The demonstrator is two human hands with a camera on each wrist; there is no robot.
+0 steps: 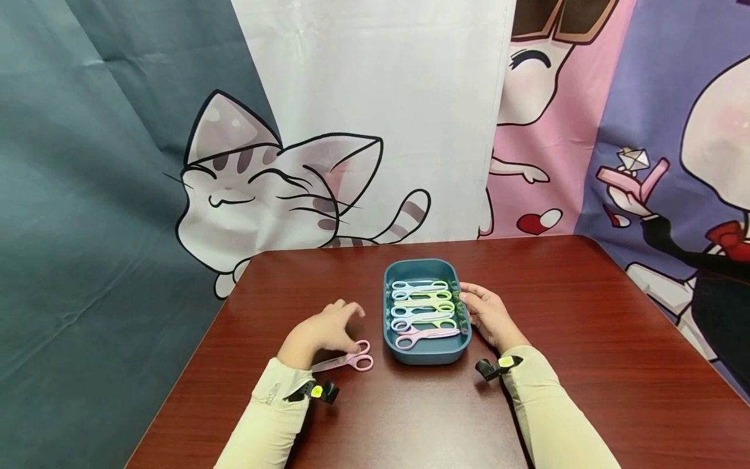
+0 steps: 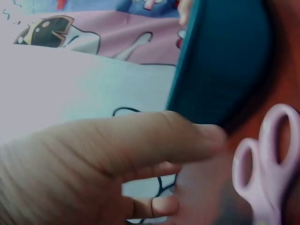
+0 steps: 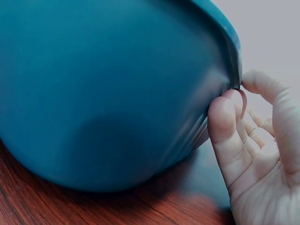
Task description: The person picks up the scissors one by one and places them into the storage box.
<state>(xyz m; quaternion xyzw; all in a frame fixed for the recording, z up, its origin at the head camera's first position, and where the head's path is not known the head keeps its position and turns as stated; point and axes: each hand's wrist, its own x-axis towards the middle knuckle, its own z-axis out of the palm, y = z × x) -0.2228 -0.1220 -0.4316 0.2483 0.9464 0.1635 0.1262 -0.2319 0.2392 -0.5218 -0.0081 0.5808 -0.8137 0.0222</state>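
Observation:
A pair of pink scissors (image 1: 353, 359) lies on the table, its finger loops toward the bin. Just over it hovers my left hand (image 1: 327, 329), fingers loosely bent and thumb apart from them. In the left wrist view the pink scissors (image 2: 268, 185) stand to the right of the thumb, with nothing held. The blue plastic bin (image 1: 426, 357) sits to the right, with several scissors (image 1: 423, 305) in blue, green and pink laid crosswise in it. My right hand (image 1: 492, 317) grips the bin's right rim; the right wrist view shows fingertips (image 3: 221, 115) against its outer wall.
The reddish-brown wooden table (image 1: 586, 339) extends around the bin. Behind its far edge hangs a printed cloth (image 1: 387, 78) with cartoon figures. Both wrists wear a small black camera (image 1: 491, 369) on a strap.

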